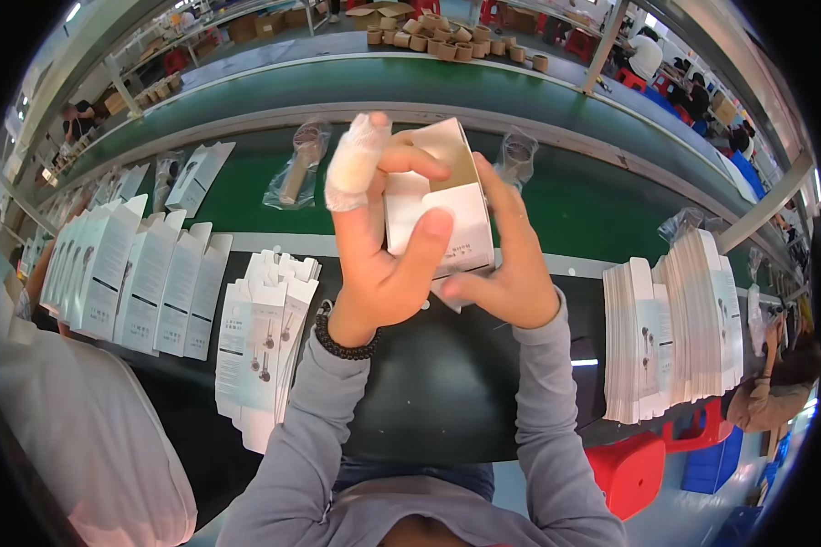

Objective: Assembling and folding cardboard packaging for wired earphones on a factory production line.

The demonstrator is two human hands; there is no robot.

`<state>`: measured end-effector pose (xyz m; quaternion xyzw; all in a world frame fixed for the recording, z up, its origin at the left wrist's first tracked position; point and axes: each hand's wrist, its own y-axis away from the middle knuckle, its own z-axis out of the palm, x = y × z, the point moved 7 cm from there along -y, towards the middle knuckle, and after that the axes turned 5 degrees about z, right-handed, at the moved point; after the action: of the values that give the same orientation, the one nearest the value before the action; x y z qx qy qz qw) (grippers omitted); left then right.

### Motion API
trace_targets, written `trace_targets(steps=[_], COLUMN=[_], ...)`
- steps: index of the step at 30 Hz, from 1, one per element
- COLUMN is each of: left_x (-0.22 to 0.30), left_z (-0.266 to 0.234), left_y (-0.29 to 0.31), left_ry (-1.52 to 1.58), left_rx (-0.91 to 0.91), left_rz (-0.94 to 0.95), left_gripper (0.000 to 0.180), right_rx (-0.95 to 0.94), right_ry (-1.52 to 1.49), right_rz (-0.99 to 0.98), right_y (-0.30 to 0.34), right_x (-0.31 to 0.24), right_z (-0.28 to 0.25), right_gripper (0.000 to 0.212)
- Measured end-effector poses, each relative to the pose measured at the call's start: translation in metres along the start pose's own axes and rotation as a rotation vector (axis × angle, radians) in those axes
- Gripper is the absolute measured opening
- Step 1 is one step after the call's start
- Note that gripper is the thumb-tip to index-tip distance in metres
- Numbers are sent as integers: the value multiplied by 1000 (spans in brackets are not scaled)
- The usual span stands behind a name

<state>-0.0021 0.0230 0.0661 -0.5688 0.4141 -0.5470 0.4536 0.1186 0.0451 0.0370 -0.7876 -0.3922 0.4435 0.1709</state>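
Observation:
Above the dark table, both hands hold a small white carton (465, 214) tilted, with its upper end open and its hollow inside showing. My left hand (374, 269) grips the carton's left side, the thumb pressed on the front panel and a finger bent over the open end. Another finger, wrapped in white bandage, points up away from the carton. Along the carton's right side lie the fingers of my right hand (524, 269), with its thumb by the lower edge. A flap sticks out below the carton between the hands.
Flat white cartons stand stacked at right (634, 356); more lie fanned at left (255, 342). Opened-out cartons (100, 273) stand in a row at far left. Bagged items (296, 173) rest on the green conveyor (575, 205). A person's pale sleeve (73, 428) is close on the left; a red stool (629, 474) stands lower right.

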Motion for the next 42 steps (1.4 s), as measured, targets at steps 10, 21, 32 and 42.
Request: trace_targets(steps=[10,21,32,42], left_x=[20,17,13,2], left_z=[15,8,11,-12], left_y=[2,3,2,0], left_ry=[-120,-117,-34,4], left_rx=[-82,-147,-153,-69], left_rz=[223,274,259,222], left_gripper=[66,97,104,119], right_rx=[354,218,181,43], right_ry=[-459,-334,-628,-467], right_rz=[-48,123,265,89], right_y=[7,1,-3,-8], right_x=[-17,-14,9,5], right_z=[-7,-8,2,27], right_gripper=[53,37,59,113])
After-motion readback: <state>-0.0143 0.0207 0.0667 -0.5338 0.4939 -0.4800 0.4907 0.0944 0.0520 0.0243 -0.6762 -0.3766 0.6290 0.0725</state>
